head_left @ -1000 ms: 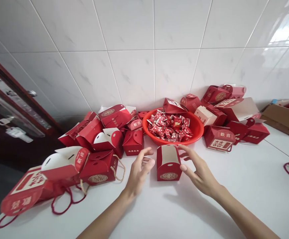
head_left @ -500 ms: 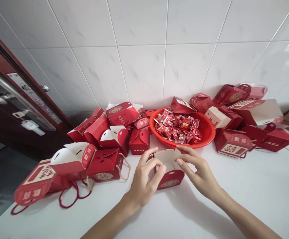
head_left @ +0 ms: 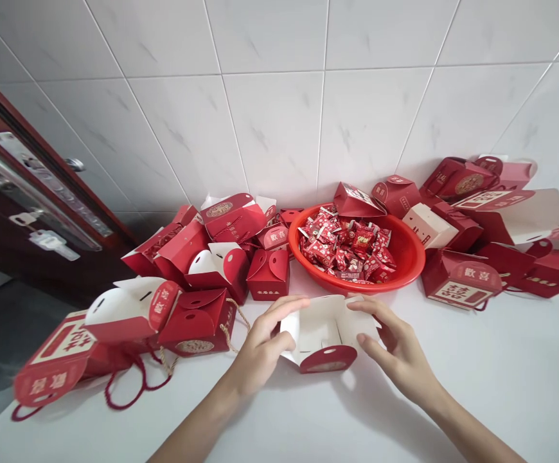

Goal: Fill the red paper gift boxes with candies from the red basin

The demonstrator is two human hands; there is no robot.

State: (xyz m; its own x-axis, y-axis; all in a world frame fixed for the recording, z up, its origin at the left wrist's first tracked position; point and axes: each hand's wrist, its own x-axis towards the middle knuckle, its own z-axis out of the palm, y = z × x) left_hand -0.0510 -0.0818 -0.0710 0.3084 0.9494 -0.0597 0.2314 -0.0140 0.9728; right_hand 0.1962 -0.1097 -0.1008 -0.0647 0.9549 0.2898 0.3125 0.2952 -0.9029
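A small red paper candy box [head_left: 328,360] with a white inside stands on the table, its top open and its side flaps spread outward. Inside I see only bare white card. My left hand [head_left: 263,350] pinches the left flap between thumb and fingers. On the other side, my right hand [head_left: 395,341] has its thumb and fingers on the right flap. Just behind the box is a red plastic basin [head_left: 356,283] with many red-wrapped candies [head_left: 342,247] in it.
Red gift boxes [head_left: 197,321] crowd the left, some with rope handles [head_left: 137,386]. More boxes [head_left: 462,276] are piled at the right, and one [head_left: 356,200] rests on the basin's back rim. Behind is a tiled wall [head_left: 270,128]; a door with keys [head_left: 51,241] is at far left.
Both hands have moved apart, and the box's side flaps are now folded outward, so its white inside shows wider. The view has shifted slightly.
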